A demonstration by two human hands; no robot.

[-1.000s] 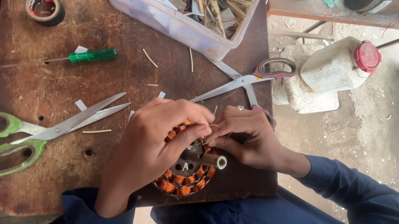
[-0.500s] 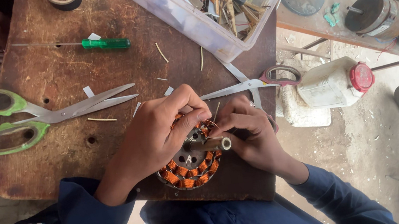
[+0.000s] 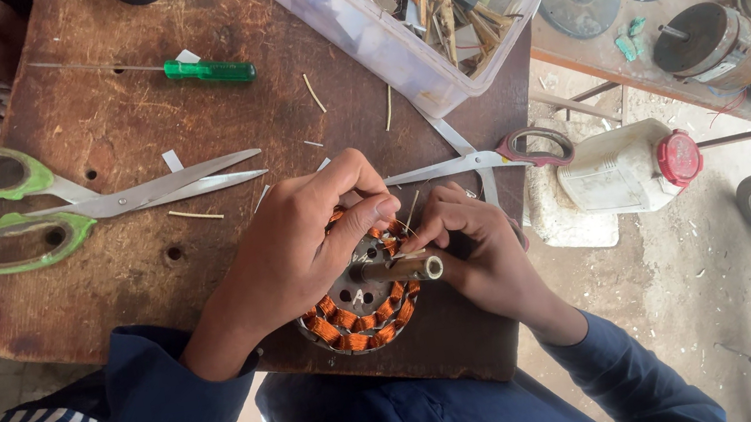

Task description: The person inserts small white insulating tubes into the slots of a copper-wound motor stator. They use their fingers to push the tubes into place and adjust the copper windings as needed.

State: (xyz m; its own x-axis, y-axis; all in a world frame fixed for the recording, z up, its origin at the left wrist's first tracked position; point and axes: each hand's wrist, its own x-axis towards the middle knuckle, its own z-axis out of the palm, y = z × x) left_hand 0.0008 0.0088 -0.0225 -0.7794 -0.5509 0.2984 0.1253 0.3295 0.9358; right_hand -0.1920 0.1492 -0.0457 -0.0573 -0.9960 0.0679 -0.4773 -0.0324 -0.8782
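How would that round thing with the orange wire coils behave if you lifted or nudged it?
The coil-wound motor core probably feels heavy for its size, being metal packed with copper windings. It would stay stiff. Lying flat on the wooden table it likely won't roll, though its protruding shaft could tip it.

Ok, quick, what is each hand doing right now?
Left hand: fingers pinched at the top of the copper-wound stator, resting on it.
Right hand: curled around the stator's shaft side; exact grip cannot be told.
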